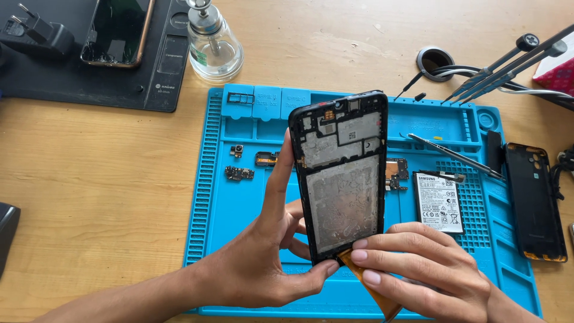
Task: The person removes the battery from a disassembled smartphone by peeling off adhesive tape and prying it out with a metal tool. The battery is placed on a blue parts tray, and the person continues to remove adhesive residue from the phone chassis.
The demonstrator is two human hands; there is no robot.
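Observation:
An opened black phone frame, its inner side bare and facing me, is held upright above a blue repair mat. My left hand grips its left edge and bottom corner with thumb and fingers. My right hand pinches an orange flex ribbon that hangs from the frame's bottom edge.
On the mat lie a flat battery, small circuit parts, a circuit board and tweezers. A black back cover rests at the right edge. A glass dispenser bottle, a cracked phone on a black mat, a charger and screwdrivers sit farther back.

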